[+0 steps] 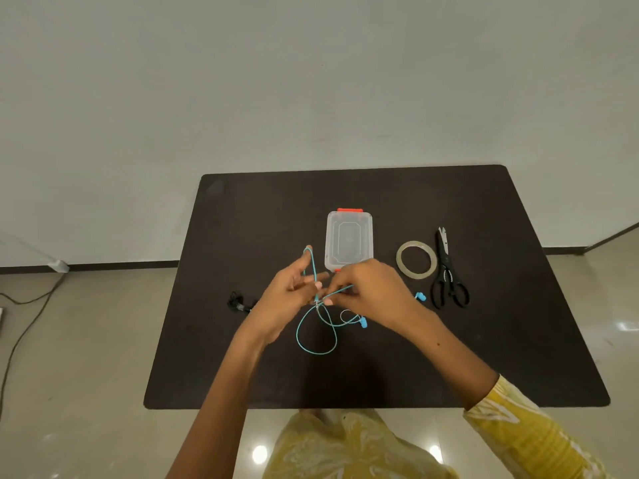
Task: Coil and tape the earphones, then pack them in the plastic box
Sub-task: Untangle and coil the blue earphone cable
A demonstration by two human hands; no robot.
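Observation:
Turquoise earphones (316, 340) hang in loops above the dark table (484, 357). My left hand (288, 299) has the cable looped over a raised fingertip and down across its fingers. My right hand (366, 292) pinches the cable close to the left hand's fingers. One blue earbud (363, 322) dangles under the right hand, another (420, 297) lies to its right. The clear plastic box (348, 240) with orange clasps stands closed just behind my hands. A roll of clear tape (416, 260) lies to the right of the box.
Black scissors (448, 274) lie right of the tape roll. A small black coiled bundle (238, 301) sits on the table left of my left hand. Beyond the table are a tiled floor, a wall, and a cable at the left.

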